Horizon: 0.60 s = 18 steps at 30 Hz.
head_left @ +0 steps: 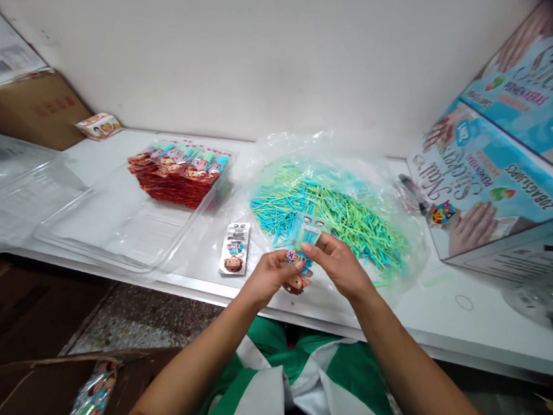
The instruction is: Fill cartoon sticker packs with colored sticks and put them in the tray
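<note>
My left hand [269,276] and my right hand [338,261] both pinch a small clear printed packet [309,229] above the table's front edge. Green and blue sticks show through its upper part, and a cartoon head is printed at its lower end. My fingers cover its middle. Just beyond my hands, a large heap of thin green and blue plastic sticks [327,206] lies on a spread clear plastic bag [417,240]. Left of my left hand rests a small stack of flat printed packets [234,250] with a cartoon figure.
A clear tray [217,190] at the left holds rows of filled red packets [177,177], beside an open clear lid [111,257]. Blue printed boxes [478,183] stand at the right, a cardboard box [30,109] at the far left. A rubber band [463,302] lies near the front edge.
</note>
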Available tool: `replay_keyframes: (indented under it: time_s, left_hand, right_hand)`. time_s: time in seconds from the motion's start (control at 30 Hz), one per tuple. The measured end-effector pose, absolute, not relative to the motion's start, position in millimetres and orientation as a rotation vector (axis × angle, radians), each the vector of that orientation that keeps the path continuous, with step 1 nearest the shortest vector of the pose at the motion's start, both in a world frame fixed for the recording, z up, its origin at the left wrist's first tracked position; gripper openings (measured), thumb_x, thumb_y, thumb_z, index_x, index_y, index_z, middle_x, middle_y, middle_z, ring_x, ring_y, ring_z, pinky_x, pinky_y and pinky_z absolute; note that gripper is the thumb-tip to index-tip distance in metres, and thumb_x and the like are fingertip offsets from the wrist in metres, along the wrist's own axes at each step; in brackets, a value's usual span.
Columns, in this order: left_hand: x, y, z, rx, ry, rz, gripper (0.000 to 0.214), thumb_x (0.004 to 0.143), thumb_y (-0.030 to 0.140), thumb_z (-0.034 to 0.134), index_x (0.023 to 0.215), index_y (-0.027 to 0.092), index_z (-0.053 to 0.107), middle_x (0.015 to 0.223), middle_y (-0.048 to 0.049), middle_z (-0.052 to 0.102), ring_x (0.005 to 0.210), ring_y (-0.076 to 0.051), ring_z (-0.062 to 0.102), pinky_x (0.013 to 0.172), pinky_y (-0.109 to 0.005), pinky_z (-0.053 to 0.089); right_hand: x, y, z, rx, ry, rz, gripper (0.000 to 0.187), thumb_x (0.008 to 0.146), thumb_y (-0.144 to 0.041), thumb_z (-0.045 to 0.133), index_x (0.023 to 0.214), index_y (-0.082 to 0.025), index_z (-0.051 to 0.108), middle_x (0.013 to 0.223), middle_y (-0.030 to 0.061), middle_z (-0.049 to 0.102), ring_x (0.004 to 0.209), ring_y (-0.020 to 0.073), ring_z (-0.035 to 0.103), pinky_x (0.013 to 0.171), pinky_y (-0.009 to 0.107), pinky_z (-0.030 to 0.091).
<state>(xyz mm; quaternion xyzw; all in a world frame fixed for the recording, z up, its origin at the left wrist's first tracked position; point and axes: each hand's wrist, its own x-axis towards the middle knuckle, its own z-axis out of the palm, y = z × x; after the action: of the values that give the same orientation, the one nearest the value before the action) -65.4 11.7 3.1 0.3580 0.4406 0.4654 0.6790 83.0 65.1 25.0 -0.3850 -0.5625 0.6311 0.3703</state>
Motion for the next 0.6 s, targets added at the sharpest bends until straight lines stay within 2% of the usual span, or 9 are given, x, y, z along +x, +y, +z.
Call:
replay_keyframes:
  time_s: [0.13,0.23,0.3,0.37,0.47,0.6]
  left_hand:
    - [-123.4,18.8,46.7,0.912,1.283,1.255,0.037,0.066,0.045,0.070,0.082,0.013,0.062,0.064,-0.0052,0.067,0.052,-0.014,0.061,0.052,-0.023,0.048]
    - [-194.7,24.6,81.3,0.996,1.590,1.492,0.036,0.058,0.041,0.076,0.075,0.013,0.061,0.063,-0.0024,0.066,0.052,-0.013,0.060,0.053,-0.023,0.047]
    - [-244.6,27.6,90.6,1.001,1.764,1.577,0.042,0.051,0.036,0.081,0.080,0.014,0.060,0.064,-0.0008,0.066,0.053,-0.013,0.060,0.053,-0.023,0.047]
    - [-288.5,28.7,86.4,0.971,1.916,1.459,0.047,0.046,0.033,0.083,0.081,0.014,0.058,0.060,-0.0006,0.064,0.050,-0.014,0.059,0.048,-0.022,0.045]
    - [-333.6,26.5,63.0,0.928,2.078,1.090,0.049,0.042,0.032,0.084,0.077,0.013,0.056,0.051,-0.0015,0.061,0.043,-0.016,0.057,0.041,-0.022,0.042]
    - [-353.6,24.2,29.5,0.905,2.068,0.756,0.048,0.041,0.032,0.083,0.075,0.014,0.055,0.046,0.0000,0.058,0.041,-0.016,0.055,0.039,-0.023,0.041]
  right_hand:
    - [86.0,68.5,23.8,-1.026,-1.455,1.558,0.033,0.075,-0.039,0.064,0.103,-0.022,0.062,0.094,0.0039,0.068,0.093,0.0193,0.061,0.087,0.035,0.044]
    - [94.1,72.8,14.1,-1.087,-1.477,1.563,0.031,0.077,-0.040,0.063,0.102,-0.021,0.062,0.093,0.0055,0.069,0.091,0.0202,0.062,0.089,0.039,0.043]
    - [99.6,75.1,6.4,-1.124,-1.485,1.560,0.031,0.078,-0.040,0.062,0.102,-0.021,0.061,0.092,0.0056,0.069,0.091,0.0201,0.062,0.088,0.039,0.043]
    - [103.8,76.9,0.1,-1.155,-1.483,1.550,0.031,0.078,-0.041,0.061,0.102,-0.021,0.061,0.090,0.0057,0.069,0.089,0.0200,0.062,0.088,0.039,0.044]
    - [106.8,79.1,-4.7,-1.199,-1.481,1.541,0.033,0.078,-0.042,0.061,0.103,-0.020,0.061,0.089,0.0066,0.069,0.088,0.0207,0.063,0.087,0.040,0.044]
    - [106.7,81.7,-5.6,-1.235,-1.515,1.545,0.036,0.077,-0.044,0.061,0.102,-0.019,0.061,0.087,0.0064,0.069,0.085,0.0202,0.063,0.085,0.039,0.046]
